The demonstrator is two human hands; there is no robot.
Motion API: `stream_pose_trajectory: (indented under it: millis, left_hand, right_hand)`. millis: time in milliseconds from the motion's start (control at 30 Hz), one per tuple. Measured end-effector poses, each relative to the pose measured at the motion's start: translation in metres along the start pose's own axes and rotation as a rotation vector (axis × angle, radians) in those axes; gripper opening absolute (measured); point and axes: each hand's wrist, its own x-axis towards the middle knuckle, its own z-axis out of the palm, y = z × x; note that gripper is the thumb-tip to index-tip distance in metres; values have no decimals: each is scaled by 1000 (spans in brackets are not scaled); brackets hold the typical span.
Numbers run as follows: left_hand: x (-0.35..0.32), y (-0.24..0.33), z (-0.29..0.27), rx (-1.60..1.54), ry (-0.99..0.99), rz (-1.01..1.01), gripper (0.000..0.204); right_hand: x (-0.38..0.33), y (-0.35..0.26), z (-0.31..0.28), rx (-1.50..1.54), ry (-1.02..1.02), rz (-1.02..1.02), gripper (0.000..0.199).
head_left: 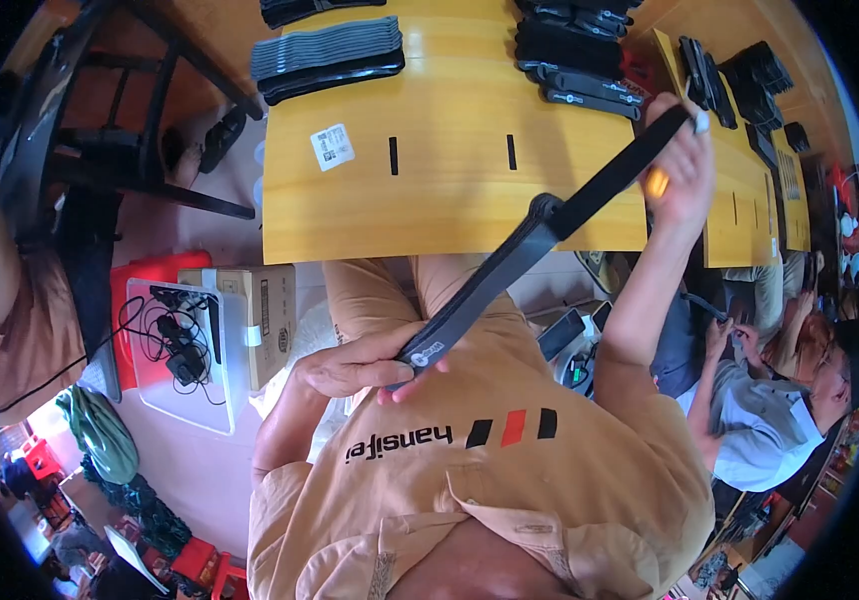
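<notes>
My left hand (360, 365) is closed around the lower end of a dark grey strap (495, 270), which looks layered and has a small white print near my fingers. From there it slants up and to the right, in front of my body. A rounded end shows partway along it, near the table's front edge, and a flat black band (620, 170) runs on from there. At the band's upper end, my right hand (685, 165) pinches it over the table's right side. Something white shows at those fingertips; I cannot tell what. The whole length looks nearly straight between my hands.
The yellow table (430, 215) bears a grey-and-black strap stack (328, 60) at back left, black straps (575, 55) at back right, and a white label (333, 147). A clear plastic bin (190, 350) with cables and a cardboard box (270, 320) stand left. A co-worker (770, 420) sits right.
</notes>
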Motion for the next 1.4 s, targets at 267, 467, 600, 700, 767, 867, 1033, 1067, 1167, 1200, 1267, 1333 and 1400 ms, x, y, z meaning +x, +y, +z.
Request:
stream_pose_trajectory:
  millis: [267, 467, 600, 700, 767, 867, 1033, 1067, 1167, 1200, 1267, 1333, 1400]
  left_hand:
    - [-43, -18, -16, -96, 158, -92, 31]
    - [-27, -7, -51, -11, 924, 235, 27]
    - [-15, -11, -96, 34, 1127, 289, 29]
    - [0, -24, -110, 318, 1343, 248, 25]
    - [14, -19, -103, 594, 1555, 58, 28]
    - [22, -29, -100, 1139, 1723, 132, 29]
    - [33, 5, -55, 1012, 1703, 550, 35]
    - [39, 11, -44, 1016, 1702, 547, 35]
    - [64, 31, -12, 1227, 1120, 602, 27]
    - [73, 38, -5, 1224, 976, 562, 23]
    - [79, 37, -9, 930, 788, 319, 20]
    - [79, 31, -16, 629, 589, 85, 18]
    - [70, 23, -31, 696, 626, 91, 19]
  right_hand:
    - [36, -90, 23, -206, -219, -292, 27]
    - [10, -16, 38, -1392, -49, -458, 10]
    - [9, 19, 28, -1887, 181, -498, 9]
    - [1, 30, 19, -1863, 212, -532, 16]
    - [-3, 32, 2, -1777, 258, -531, 17]
    - [-9, 39, -19, -1555, 279, -474, 17]
    - [-16, 73, -22, -1461, 191, -256, 15]
    - [-17, 81, -31, -1464, 81, -236, 15]
    - [-25, 109, -34, -1540, -133, -66, 15]
    - [-27, 112, -33, -1534, -132, -68, 15]
    - [-30, 113, -36, -1516, -98, -64, 15]
    - [-30, 101, -46, -1558, -21, -69, 15]
    - [-33, 92, -55, -1599, 75, -79, 15]
